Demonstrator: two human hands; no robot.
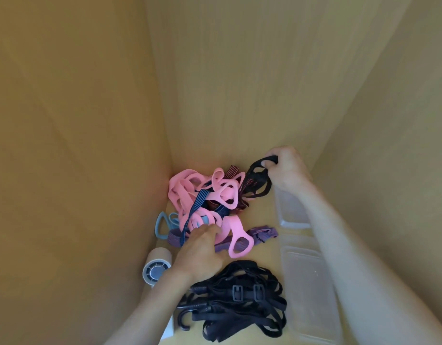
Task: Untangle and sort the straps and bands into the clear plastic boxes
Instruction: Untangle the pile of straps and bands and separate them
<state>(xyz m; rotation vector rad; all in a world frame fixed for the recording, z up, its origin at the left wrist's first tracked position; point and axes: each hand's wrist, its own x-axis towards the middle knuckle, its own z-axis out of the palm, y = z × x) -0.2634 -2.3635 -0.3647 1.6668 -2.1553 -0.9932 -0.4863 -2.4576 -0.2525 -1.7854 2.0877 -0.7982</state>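
**Tally by kind**

Hands: two, left hand (200, 250) and right hand (287, 170).
Clear plastic boxes (293, 215): two plain to see.
Pink bands (227, 192): one tangle, number can't be told.
Purple strap (262, 232): one.
Navy striped strap (198, 201): one.
Light-blue loops (161, 226): two.
Black band (258, 178): one.
Black straps (239, 300): one heap, uncounted.
Grey buckles (237, 292): two.
Capped roll (157, 267): one.

I couldn't read any text, label, brand or number in the head view. The only candidate was a pinkish marking on the black band (254, 167), and it was too blurred to tell print from pattern.
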